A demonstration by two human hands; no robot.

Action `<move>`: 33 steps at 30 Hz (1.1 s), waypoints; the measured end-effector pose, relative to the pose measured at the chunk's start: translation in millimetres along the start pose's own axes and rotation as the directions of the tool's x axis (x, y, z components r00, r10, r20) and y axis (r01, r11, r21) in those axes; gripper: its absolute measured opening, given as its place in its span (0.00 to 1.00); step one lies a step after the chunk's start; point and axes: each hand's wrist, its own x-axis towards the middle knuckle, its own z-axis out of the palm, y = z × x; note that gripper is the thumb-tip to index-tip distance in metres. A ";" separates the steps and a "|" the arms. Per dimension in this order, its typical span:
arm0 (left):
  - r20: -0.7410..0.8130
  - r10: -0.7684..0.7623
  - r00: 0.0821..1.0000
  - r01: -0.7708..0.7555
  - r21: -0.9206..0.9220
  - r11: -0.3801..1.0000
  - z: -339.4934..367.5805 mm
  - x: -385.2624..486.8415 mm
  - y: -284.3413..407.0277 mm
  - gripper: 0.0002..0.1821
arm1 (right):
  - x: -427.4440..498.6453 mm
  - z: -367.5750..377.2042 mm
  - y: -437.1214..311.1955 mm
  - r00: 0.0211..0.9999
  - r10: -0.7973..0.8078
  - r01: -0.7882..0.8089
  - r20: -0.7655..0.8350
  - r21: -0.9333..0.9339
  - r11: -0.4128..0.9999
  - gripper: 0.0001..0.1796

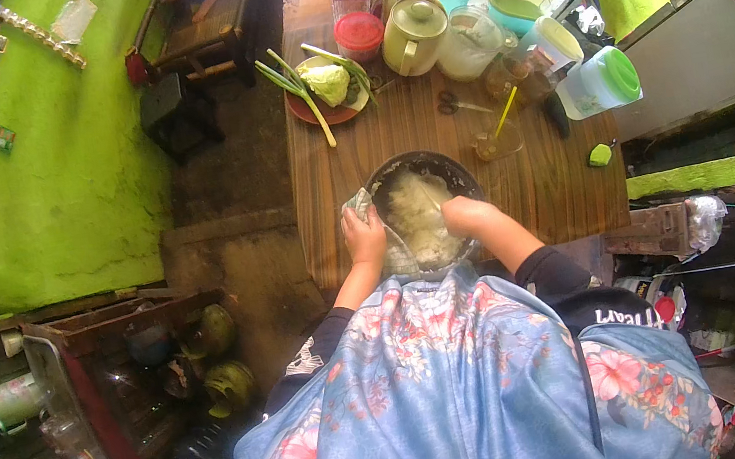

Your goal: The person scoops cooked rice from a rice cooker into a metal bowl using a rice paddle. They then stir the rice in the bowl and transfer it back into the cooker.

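A dark round pot [460, 166] sits at the table's near edge, directly before me. White cooked rice [418, 208], or something much like it, fills much of it. My left hand [364, 235] grips a checked cloth [402, 254] against the pot's left rim. Over the right side of the pot, my right hand [469, 216] is closed around the handle of a pale utensil [433, 198]. The utensil's lower end is in the white food, so its full shape is hidden.
The wooden table [389, 133] holds a plate [303, 107] with cabbage [326, 84] and spring onions [292, 84]. Scissors [459, 104] and a glass dish [497, 142] with a yellow straw [506, 110] lie beyond the pot. A beige pitcher [415, 37] and several plastic containers [599, 83] stand farther back.
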 end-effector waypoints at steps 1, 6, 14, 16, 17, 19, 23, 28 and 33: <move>-0.016 0.019 1.000 -0.019 -0.016 1.000 1.0 -1.0 1.0 0.21 | -5.9 5.5 -7.3 1.000 0.016 -0.016 -0.018 0.020 1.000 0.11; 0.101 -0.080 0.992 0.079 0.013 0.997 -3.9 2.9 4.6 0.23 | -40.9 16.7 -35.2 0.999 -0.038 0.038 0.000 0.050 0.998 0.20; 0.685 -0.228 0.693 0.562 -0.315 0.765 -78.1 2.1 -8.3 0.13 | -92.1 -6.1 1.8 0.986 -0.007 0.042 -0.169 0.209 0.977 0.20; 0.597 -0.246 0.763 0.500 -0.306 0.810 -74.3 -13.1 -3.3 0.12 | -76.7 -9.4 19.6 0.978 0.085 -0.053 -0.189 0.169 0.984 0.16; 0.576 -0.264 0.774 0.478 -0.258 0.840 -67.5 -17.4 0.8 0.17 | -60.0 -10.4 24.6 0.977 0.161 -0.146 -0.141 0.112 0.983 0.14; 0.368 -0.205 0.907 0.162 0.145 0.976 -55.5 -24.3 8.2 0.27 | -26.2 -11.6 34.9 0.982 0.186 -0.187 0.026 0.146 0.971 0.12; 0.416 -0.246 0.876 0.201 0.147 0.968 -51.5 -19.3 12.2 0.30 | 37.8 -20.3 41.6 0.989 0.091 -0.100 0.118 0.075 0.992 0.12; 0.374 -0.248 0.894 0.198 0.167 0.966 -50.2 -21.9 9.2 0.28 | 56.7 -20.2 19.0 0.991 -0.060 0.050 0.119 0.083 0.995 0.14; 0.445 -0.253 0.859 0.245 0.077 0.967 -47.5 -18.0 -1.4 0.30 | 15.9 0.5 -20.9 0.982 -0.161 0.168 0.093 -0.073 0.983 0.19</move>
